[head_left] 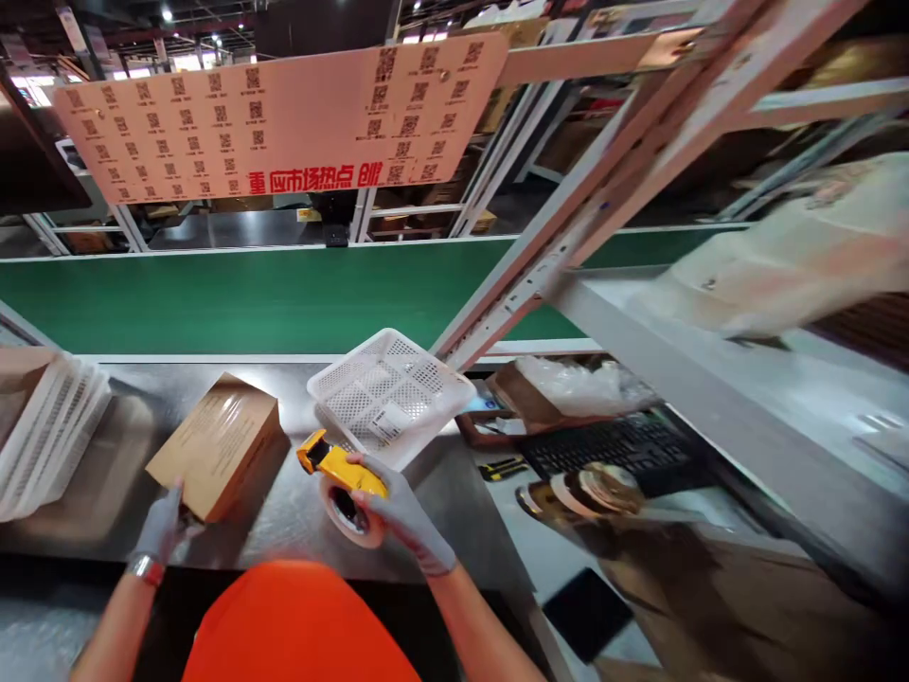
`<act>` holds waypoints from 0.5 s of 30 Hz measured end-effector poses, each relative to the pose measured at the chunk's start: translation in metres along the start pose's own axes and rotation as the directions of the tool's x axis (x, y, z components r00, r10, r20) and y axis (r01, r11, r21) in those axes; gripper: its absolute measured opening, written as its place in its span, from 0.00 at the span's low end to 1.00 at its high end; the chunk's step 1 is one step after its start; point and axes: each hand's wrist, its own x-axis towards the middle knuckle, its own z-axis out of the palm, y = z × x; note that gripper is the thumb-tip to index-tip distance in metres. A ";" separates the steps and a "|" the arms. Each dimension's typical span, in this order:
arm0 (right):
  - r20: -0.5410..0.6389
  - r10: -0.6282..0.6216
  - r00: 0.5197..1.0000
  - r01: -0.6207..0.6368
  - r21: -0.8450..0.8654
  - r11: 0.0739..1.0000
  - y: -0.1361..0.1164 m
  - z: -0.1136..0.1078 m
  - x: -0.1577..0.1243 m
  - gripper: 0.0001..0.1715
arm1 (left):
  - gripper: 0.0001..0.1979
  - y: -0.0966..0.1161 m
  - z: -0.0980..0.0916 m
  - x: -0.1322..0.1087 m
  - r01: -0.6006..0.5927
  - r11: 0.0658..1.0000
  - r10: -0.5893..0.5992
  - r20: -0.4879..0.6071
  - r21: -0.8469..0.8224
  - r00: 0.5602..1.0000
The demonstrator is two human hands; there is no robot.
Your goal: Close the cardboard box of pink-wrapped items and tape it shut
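Note:
My left hand [163, 526], in a grey glove, grips the near corner of a brown cardboard box [205, 440], thumb against its top face and the other fingers partly hidden. The box sits at an angle on the metal worktop [298, 530], with a glossy strip across its top. In my right hand [401, 511], also gloved, is a yellow tape dispenser [345, 466] with a roll of tape hanging below it. The dispenser is held apart from the box, to its right. Just beyond it lies a white perforated plastic basket [387, 388] with a label inside.
Stacked white baskets [61, 445] stand at the left. A green conveyor belt [248, 298] runs behind the worktop. To the right are a slanting metal post [568, 227], a keyboard [611, 450], a yellow cutter [503, 468], tape rolls [589, 491] and a black tablet-like object [586, 614].

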 end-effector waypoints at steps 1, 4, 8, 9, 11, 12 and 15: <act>0.038 -0.007 0.999 0.007 -0.005 1.000 -0.001 0.007 0.003 0.44 | 0.21 -0.010 0.010 -0.009 0.018 0.998 -0.017 0.005 -0.065 1.000; 0.163 -0.016 0.986 0.024 -0.046 0.999 -0.003 0.026 0.015 0.43 | 0.19 -0.034 0.028 -0.032 0.094 0.995 -0.092 0.089 -0.018 0.992; 0.348 0.019 0.937 -0.004 -0.044 0.999 0.002 0.043 0.027 0.46 | 0.29 -0.049 0.025 -0.049 0.091 0.984 -0.131 0.283 0.152 0.950; 0.388 0.027 0.921 -0.007 -0.052 0.999 0.004 0.046 0.028 0.47 | 0.34 -0.049 0.025 -0.051 0.083 0.990 -0.117 0.326 0.117 0.938; 0.428 0.018 0.904 0.030 -0.105 0.994 0.006 0.049 0.029 0.46 | 0.40 -0.045 0.032 -0.051 0.096 0.995 -0.073 0.407 -0.037 0.911; 0.434 0.004 0.901 0.065 -0.145 0.987 0.008 0.049 0.028 0.45 | 0.42 -0.042 0.037 -0.049 0.115 0.986 -0.051 0.439 -0.122 0.897; 0.447 -0.004 0.894 0.129 -0.250 0.960 0.010 0.050 0.027 0.43 | 0.37 -0.030 0.059 -0.043 0.123 0.947 0.037 0.481 -0.298 0.876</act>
